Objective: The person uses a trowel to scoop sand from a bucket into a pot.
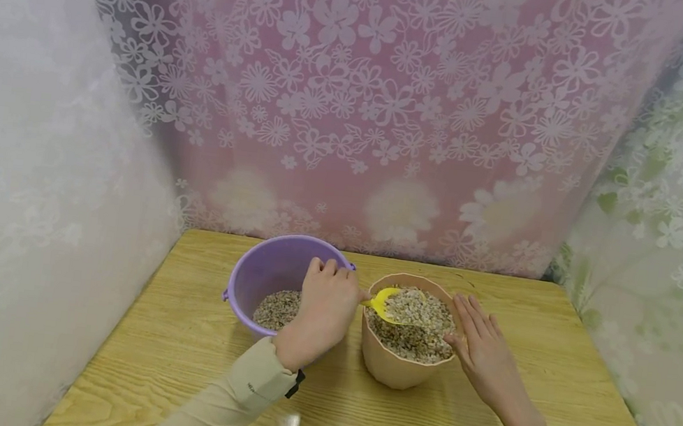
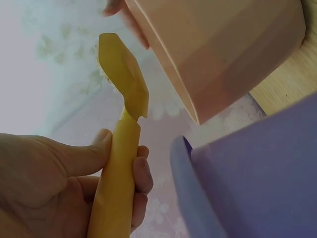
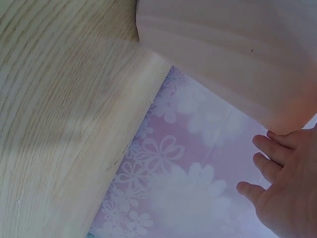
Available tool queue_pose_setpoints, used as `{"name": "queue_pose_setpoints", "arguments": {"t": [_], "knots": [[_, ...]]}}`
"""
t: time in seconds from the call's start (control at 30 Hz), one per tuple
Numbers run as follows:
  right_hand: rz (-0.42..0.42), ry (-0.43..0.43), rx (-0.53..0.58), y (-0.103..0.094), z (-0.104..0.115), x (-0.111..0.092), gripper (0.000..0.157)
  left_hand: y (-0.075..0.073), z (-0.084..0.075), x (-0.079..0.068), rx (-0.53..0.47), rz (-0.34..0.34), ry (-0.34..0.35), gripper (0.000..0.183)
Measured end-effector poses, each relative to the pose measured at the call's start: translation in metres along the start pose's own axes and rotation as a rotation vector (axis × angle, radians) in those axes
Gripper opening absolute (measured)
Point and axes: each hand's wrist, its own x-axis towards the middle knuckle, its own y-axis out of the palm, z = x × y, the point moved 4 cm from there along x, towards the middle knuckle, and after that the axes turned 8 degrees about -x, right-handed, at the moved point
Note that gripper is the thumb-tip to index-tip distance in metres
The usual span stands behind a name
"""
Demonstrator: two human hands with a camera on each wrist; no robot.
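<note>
One loaded yellow scoop (image 1: pixel 379 302), gripped by our left hand (image 1: pixel 327 304), hung over the peach pot (image 1: pixel 393 368); our right hand (image 1: pixel 486 352) touched that pot, fingers extended. We seemed mid-scoop, needing careful tipping next.

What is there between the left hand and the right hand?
In the head view, between them are the yellow scoop, gripped by the left hand, and the peach pot.
</note>
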Motion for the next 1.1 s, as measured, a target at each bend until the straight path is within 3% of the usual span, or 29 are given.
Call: {"name": "queue_pose_setpoints", "arguments": {"t": [0.2,0.57,0.9,1.1], "knots": [[-0.009,0.003,0.006,0.000,0.000,-0.001,0.067,0.008,-0.014,0.006,0.041,0.121,0.010,0.045],[-0.022,-0.003,0.012,0.000,0.001,0.000,0.067,0.018,-0.039,0.013,0.054,0.208,0.063,0.039],[-0.018,0.008,0.021,0.000,0.001,0.000,0.066,0.014,-0.046,0.012,0.137,-0.017,0.163,0.031],[-0.014,0.006,0.027,0.002,0.000,-0.001,0.067,0.011,-0.045,0.011,0.159,-0.049,0.183,0.031]]}}
